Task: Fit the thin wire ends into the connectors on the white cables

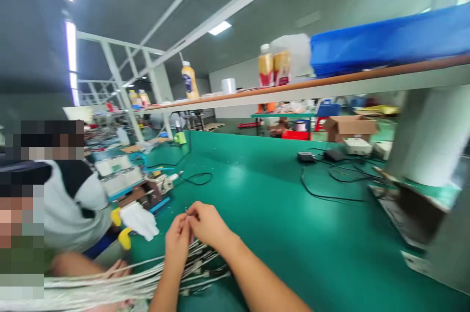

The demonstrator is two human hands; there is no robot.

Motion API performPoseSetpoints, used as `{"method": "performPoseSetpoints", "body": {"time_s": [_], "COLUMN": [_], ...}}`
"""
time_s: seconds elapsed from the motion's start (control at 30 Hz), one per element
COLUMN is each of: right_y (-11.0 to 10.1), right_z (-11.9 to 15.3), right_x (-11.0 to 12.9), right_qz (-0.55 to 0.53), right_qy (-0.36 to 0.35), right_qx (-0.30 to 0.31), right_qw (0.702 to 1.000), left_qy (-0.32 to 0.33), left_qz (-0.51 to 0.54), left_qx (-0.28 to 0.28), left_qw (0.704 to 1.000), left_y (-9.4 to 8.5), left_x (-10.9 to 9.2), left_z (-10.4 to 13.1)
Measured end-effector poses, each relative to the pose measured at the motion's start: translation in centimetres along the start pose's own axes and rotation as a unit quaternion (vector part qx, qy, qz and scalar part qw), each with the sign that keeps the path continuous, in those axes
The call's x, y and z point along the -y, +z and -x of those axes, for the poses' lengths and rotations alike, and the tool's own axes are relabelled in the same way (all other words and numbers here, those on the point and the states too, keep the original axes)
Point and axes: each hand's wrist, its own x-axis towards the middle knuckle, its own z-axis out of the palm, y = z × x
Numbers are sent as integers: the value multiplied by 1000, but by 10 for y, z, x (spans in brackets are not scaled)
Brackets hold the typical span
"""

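The left hand [178, 233] and the right hand [206, 224] meet fingertip to fingertip above the green counter [264, 189], each with its thumb and fingers drawn narrow on a small piece [186, 209]. Only a tiny tip of it shows; the rest is hidden by the fingers, so I cannot tell what it is.

Beneath the wrists lies a bundle of white cables [141, 280], running off to the left, with its loose ends spread just under the right forearm. Near the bundle, on the left, is the hand [118, 269] of a co-worker in a grey and black shirt [82, 199]. A white glove [139, 221] lies beside two yellow pieces [125, 238], left of the hands.

Beyond the glove stands a small machine [147, 189], with a black cord [200, 183] looped near it. Well apart, on the right, sit black adapters [306, 157] and tangled leads. Above, a shelf [235, 99] carries bottles [190, 81], a white roll [228, 86] and a blue stack [385, 40].
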Motion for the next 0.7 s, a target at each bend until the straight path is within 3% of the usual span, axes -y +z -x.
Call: {"method": "performPoseSetpoints", "body": {"time_s": [0.03,0.1,0.27,0.5,0.7], "right_y": [4,5,4,12,13], "right_z": [-3,-5,-3,-7,-7], "right_x": [-3,-11,-23,-24,-18], "right_qz": [-4,4,28,-40,-71], "right_qy": [-15,-45,-52,-7,8], "right_qx": [-2,-13,-37,-78,-65], "right_qw": [1000,999,998,996,995], "left_qy": [-5,-18,-35,-9,-36], "left_qz": [2,15,32,57,86], "left_qx": [-6,-1,4,19,23], "left_qw": [1000,1000,999,998,995], "left_y": [-15,-26,-15,-18,-16], "left_x": [-1,0,3,7,7], "left_z": [1,2,3,4,2]}}
